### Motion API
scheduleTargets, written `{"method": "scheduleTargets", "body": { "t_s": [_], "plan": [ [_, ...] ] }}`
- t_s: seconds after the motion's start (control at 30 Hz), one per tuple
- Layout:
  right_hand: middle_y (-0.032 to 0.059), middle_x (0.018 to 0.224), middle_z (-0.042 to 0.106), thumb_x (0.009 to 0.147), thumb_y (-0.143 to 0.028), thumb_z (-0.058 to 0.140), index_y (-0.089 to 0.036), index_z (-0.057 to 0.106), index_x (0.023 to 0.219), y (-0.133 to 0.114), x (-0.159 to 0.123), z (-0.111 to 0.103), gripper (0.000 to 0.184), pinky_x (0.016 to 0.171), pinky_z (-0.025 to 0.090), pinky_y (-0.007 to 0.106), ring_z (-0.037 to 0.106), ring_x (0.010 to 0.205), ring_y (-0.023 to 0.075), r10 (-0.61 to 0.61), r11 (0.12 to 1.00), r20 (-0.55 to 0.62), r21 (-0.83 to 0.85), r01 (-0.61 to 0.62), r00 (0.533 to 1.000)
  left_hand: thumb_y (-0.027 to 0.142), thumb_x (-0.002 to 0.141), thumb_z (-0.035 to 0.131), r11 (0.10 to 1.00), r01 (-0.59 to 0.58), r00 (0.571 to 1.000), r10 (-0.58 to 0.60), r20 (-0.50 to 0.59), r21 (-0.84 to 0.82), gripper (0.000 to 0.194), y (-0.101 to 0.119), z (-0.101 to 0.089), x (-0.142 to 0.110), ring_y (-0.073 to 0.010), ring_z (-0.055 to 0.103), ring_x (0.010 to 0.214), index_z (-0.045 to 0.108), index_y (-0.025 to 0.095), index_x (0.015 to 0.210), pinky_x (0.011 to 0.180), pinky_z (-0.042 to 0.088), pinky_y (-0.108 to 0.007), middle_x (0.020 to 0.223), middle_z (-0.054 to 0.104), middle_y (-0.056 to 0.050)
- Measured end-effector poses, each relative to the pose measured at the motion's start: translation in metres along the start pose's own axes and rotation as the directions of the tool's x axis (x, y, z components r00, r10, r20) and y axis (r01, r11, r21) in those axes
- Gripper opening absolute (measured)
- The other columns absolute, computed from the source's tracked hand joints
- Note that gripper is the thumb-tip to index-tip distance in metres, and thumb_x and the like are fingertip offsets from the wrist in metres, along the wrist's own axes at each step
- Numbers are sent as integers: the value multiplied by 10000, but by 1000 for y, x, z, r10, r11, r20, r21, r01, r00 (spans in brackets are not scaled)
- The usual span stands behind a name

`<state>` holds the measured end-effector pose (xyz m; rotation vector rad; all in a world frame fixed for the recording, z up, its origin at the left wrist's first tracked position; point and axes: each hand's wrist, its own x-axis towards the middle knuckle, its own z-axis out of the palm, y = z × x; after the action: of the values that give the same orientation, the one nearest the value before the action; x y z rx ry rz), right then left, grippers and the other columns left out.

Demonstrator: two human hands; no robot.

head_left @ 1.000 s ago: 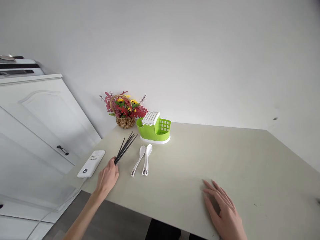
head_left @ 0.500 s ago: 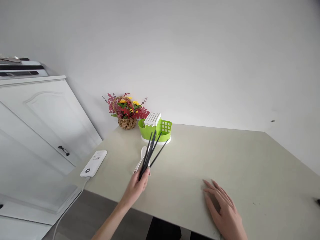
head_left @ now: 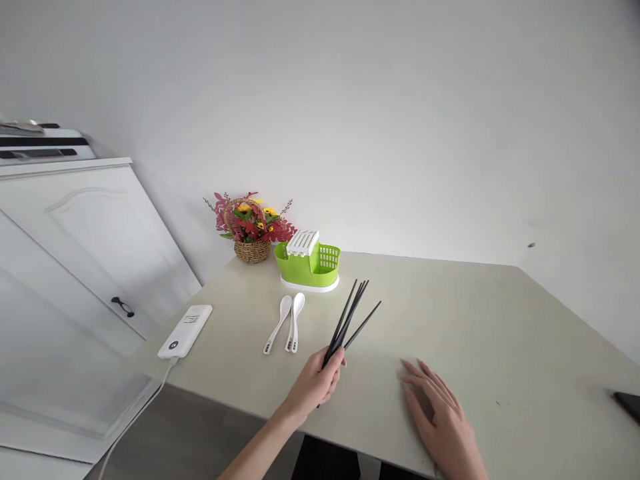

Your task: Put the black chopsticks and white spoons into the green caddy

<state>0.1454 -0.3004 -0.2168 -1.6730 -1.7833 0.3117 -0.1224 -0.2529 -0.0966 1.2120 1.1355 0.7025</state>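
My left hand (head_left: 320,381) is closed around a bundle of black chopsticks (head_left: 349,318), held tilted above the table near its front edge. The chopsticks fan out at their upper ends, and one leans away to the right. Resting on the tabletop, my right hand (head_left: 443,417) has its fingers stretched out and holds nothing. Several white spoons (head_left: 297,313) lie on the table to the left of the chopsticks, their bowls pointing away from me. Behind them stands a green cutlery holder (head_left: 300,270) with a white slatted top (head_left: 303,243) and a white base.
A wicker basket (head_left: 253,251) of red and yellow flowers stands by the wall. A white power bank (head_left: 185,331) with a cable lies at the table's left edge, beside a white cabinet (head_left: 100,247). A black object (head_left: 628,404) sits at the far right.
My left hand has moved to the right with the chopsticks, away from the spoons, which now show fully. My right hand stays on the table.
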Motion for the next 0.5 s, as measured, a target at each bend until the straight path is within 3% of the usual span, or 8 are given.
{"method": "scheduleTargets", "body": {
  "t_s": [0.33,0.43,0.5],
  "plan": [
    [-31,1493,604,1011,-508,484,-340,708,1181,-2,-1,0,327,1104,516,574,450,1478,312,18,1000,-3,11,-18,1000,651,961,496,981,19,1000,-23,17,195,453,4,-2,6,-80,286,514,546,201,953,462,253,-221,674,361,82],
    [-18,1491,607,1011,-504,485,-330,711,1182,-2,-1,-1,333,1102,519,567,451,1477,314,19,1000,-3,12,-19,1000,633,987,453,935,-38,999,47,-18,351,442,3,-3,8,-95,353,549,533,204,914,510,295,-236,688,410,66],
    [-18,1488,611,1010,-507,487,-331,713,1182,-3,0,-1,334,1096,525,564,454,1475,314,24,1000,-5,9,-24,1000,609,1008,419,860,-81,992,117,-39,503,429,1,-4,11,-108,364,540,492,213,861,523,284,-253,650,408,66]
  ]
}}
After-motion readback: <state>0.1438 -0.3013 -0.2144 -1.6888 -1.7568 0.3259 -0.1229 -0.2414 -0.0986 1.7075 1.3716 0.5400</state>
